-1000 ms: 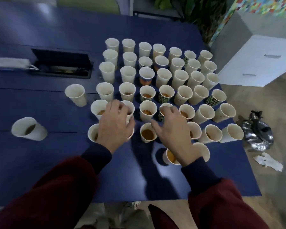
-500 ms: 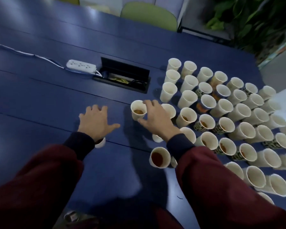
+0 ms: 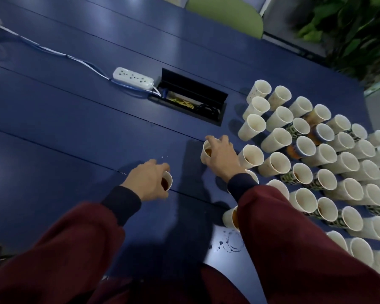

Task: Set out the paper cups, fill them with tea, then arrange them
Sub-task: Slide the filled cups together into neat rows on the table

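Note:
Several paper cups (image 3: 279,138) stand in rows on the right half of the blue table (image 3: 75,119), some plain white, some patterned, some with brown tea inside. My left hand (image 3: 148,179) grips a lone cup of tea (image 3: 166,183) left of the group, fingers curled over its rim. My right hand (image 3: 221,155) holds another cup of tea (image 3: 206,151) at the group's left edge, fingers round its top. One more filled cup (image 3: 230,217) shows partly behind my right sleeve.
A white power strip (image 3: 133,77) with a blue-white cable lies at the back left, beside an open black cable box (image 3: 193,99) set into the table. Spilled drops and a wet ring (image 3: 230,243) mark the near edge. A green chair (image 3: 224,13) and a plant (image 3: 349,34) stand behind.
The view has swung left from the cup block. My left hand went from resting flat over the lone cup to gripping it. My right hand closed round the cup at the group's left edge.

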`<state>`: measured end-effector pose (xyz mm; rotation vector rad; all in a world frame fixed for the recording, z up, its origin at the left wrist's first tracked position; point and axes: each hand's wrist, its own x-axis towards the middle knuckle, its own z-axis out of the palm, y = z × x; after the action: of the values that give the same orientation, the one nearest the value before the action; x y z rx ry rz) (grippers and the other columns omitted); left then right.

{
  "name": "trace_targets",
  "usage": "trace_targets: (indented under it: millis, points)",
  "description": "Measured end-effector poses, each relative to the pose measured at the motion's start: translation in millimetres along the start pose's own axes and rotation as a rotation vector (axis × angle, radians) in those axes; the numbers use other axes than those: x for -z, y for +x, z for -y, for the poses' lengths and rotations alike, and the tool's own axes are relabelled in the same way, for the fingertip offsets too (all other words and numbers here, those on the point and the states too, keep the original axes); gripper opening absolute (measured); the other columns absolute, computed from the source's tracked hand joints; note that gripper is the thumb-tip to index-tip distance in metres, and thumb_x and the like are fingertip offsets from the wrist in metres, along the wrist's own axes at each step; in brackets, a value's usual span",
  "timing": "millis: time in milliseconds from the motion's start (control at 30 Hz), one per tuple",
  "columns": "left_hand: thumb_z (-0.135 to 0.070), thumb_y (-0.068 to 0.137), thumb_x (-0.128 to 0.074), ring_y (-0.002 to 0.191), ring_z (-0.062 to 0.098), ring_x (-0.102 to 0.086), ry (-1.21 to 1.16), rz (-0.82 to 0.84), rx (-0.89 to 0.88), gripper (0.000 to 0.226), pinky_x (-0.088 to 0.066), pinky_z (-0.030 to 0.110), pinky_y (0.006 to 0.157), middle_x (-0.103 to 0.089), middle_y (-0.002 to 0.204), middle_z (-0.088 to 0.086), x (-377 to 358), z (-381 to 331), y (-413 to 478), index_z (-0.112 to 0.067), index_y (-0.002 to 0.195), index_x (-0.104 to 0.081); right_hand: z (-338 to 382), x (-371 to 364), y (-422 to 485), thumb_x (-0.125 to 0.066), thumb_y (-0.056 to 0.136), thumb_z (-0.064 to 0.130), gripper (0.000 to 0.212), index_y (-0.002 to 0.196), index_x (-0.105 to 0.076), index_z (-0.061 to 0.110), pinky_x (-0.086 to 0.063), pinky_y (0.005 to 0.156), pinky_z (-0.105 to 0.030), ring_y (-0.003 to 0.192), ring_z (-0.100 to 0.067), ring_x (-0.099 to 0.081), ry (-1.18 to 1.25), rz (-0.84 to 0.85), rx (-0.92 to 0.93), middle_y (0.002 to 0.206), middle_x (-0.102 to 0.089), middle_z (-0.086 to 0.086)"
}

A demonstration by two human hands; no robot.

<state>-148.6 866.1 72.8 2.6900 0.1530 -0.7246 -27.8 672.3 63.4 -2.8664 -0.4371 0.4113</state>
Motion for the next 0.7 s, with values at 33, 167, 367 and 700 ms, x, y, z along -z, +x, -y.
trace_targets:
  millis: [33,167,367,700]
  points:
    - [-0.039,0.073,-0.076,0.092,0.024,-0.057,-0.002,-0.027,-0.009,0.051,-0.054,0.037,0.081,-0.052,0.105,0.000,-0.8,-1.4,0.2,-0.024,0.119,-0.057,0.9,0.3,-2.5,-0.060,0.096,0.021,0.050,0.144,-0.044,0.019,-0.046,0.095,-0.049,0.118,-0.046,-0.047,0.003,-0.006,0.001,0.133,-0.041,-0.020]
    - [-0.031,0.080,-0.071,0.087,0.022,-0.054,0.020,-0.088,-0.037,0.041,-0.049,0.032,0.073,-0.051,0.102,0.000,1.1,-8.0,2.1,-0.022,0.117,-0.056,2.8,3.1,-15.5,-0.063,0.094,0.026,0.049,0.140,-0.046,0.018,-0.044,0.092,-0.044,0.110,-0.045,-0.051,0.052,-0.046,0.027,0.128,-0.044,-0.019]
    - [-0.031,0.080,-0.072,0.083,0.022,-0.053,0.028,-0.149,-0.090,0.035,-0.049,0.034,0.072,-0.052,0.099,-0.001,-1.6,-31.0,-1.5,-0.021,0.111,-0.059,-4.9,21.7,-57.7,-0.066,0.091,0.036,0.053,0.139,-0.045,0.022,-0.042,0.084,-0.036,0.103,-0.034,-0.053,0.160,-0.116,0.095,0.123,-0.047,-0.013]
    - [-0.030,0.076,-0.072,0.088,0.025,-0.055,0.039,-0.189,-0.114,0.037,-0.050,0.036,0.074,-0.053,0.099,-0.001,-29.9,-99.4,-41.9,-0.024,0.110,-0.059,-63.7,66.7,-164.2,-0.073,0.086,0.034,0.058,0.139,-0.048,0.028,-0.041,0.081,-0.027,0.097,-0.016,-0.049,0.268,-0.291,0.150,0.123,-0.048,-0.004]
